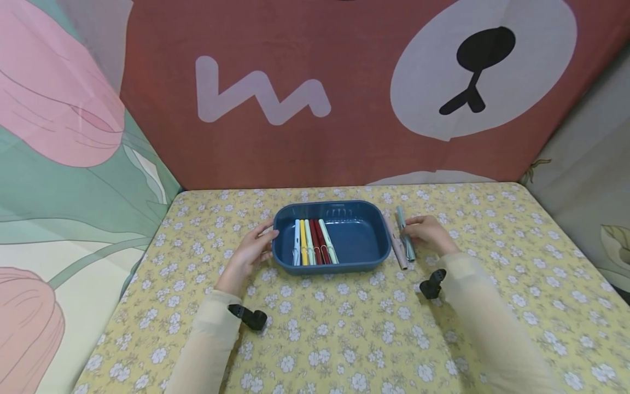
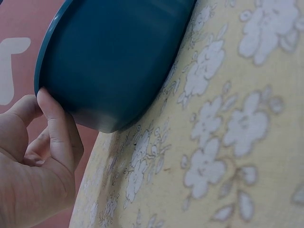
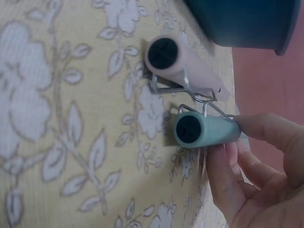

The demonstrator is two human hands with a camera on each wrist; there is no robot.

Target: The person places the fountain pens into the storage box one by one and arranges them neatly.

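Note:
A dark blue tray point(image 1: 351, 267) holds a row of several pens point(image 1: 317, 249) in its left half: light blue, yellow, pale green and dark red. My left hand point(image 1: 251, 253) grips the tray's left end, with a fingertip at the rim in the left wrist view. To the right of the tray, my right hand point(image 1: 429, 234) pinches a teal pen point(image 3: 216, 130) between thumb and fingers. Close beside it, a pale pink pen point(image 3: 194, 64) lies on the cloth, its wire clip near the teal pen's clip.
A yellow floral cloth point(image 1: 315, 339) covers the table. Behind stands a red fabric backdrop point(image 1: 344, 148) with printed shapes; patterned fabric point(image 1: 88, 219) hangs at the left. Each sleeve carries a black wrist camera point(image 1: 248, 317).

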